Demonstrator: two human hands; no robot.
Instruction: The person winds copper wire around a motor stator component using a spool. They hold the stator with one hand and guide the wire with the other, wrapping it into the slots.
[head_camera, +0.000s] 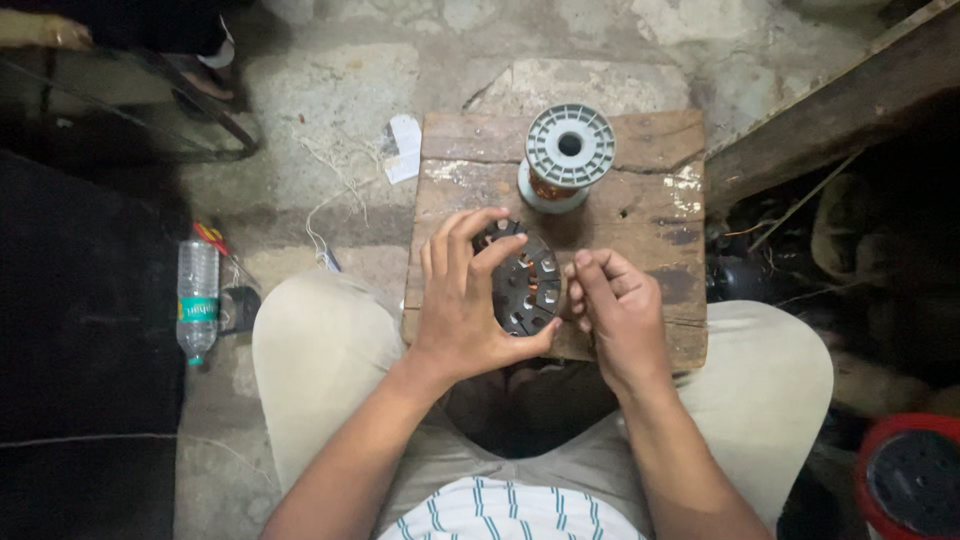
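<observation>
My left hand (463, 300) grips a dark round slotted metal core (527, 283) with copper windings, holding it on a worn wooden board (650, 215) that rests across my knees. The fingers wrap over its top and left edge, the thumb under its lower rim. My right hand (612, 305) sits just right of the core with fingertips pinched together near its edge; whatever thin strand it pinches is too fine to make out. A grey plastic spool of copper wire (565, 155) stands upright at the board's far end.
A clear plastic water bottle (197, 298) lies on the concrete floor to my left, near red-handled pliers (211, 238). Paper scraps (403, 148) and loose threads lie beyond the board. A red round container (908, 478) sits at lower right, a wooden beam (830, 100) at upper right.
</observation>
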